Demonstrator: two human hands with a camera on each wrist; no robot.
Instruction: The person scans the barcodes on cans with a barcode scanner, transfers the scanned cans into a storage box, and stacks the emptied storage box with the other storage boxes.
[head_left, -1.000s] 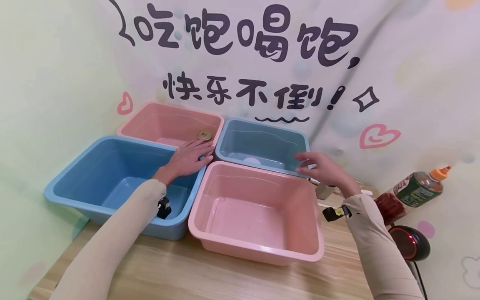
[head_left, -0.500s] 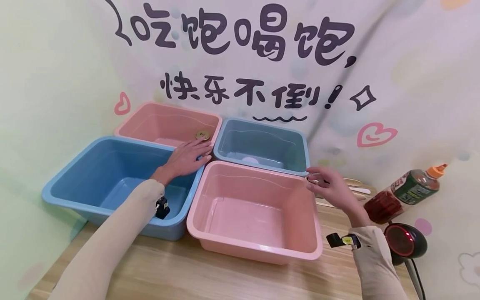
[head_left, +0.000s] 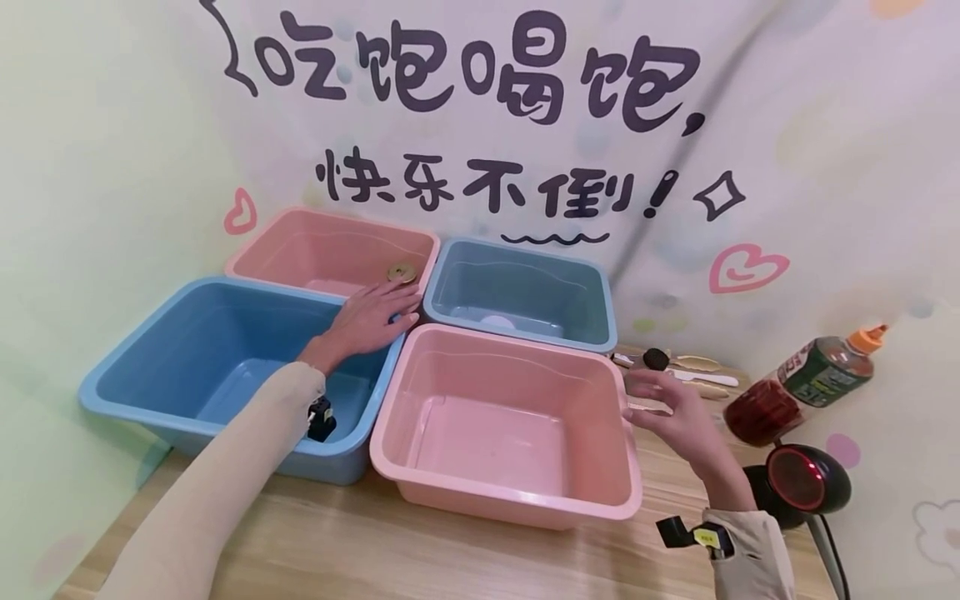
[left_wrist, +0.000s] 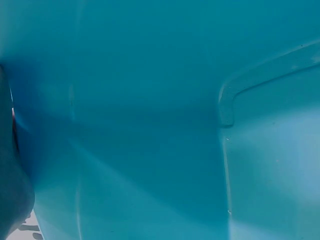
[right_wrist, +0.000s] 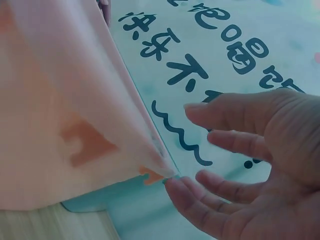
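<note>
Pink tub (head_left: 525, 500) upright beside blue tub (head_left: 150, 367)

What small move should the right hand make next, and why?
Probably reach on to the utensils behind the near pink tub: the right hand hovers open and holds nothing, just short of them, while the left hand rests on the blue tub's rim.

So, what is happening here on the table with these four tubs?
A person sits at a wooden table with four plastic tubs. The left hand rests flat, fingers straight, on the far corner of the big blue tub, beside a small brass disc on the rim of the rear pink tub. The right hand hovers open and holds nothing, beside the front pink tub, near small utensils.
</note>
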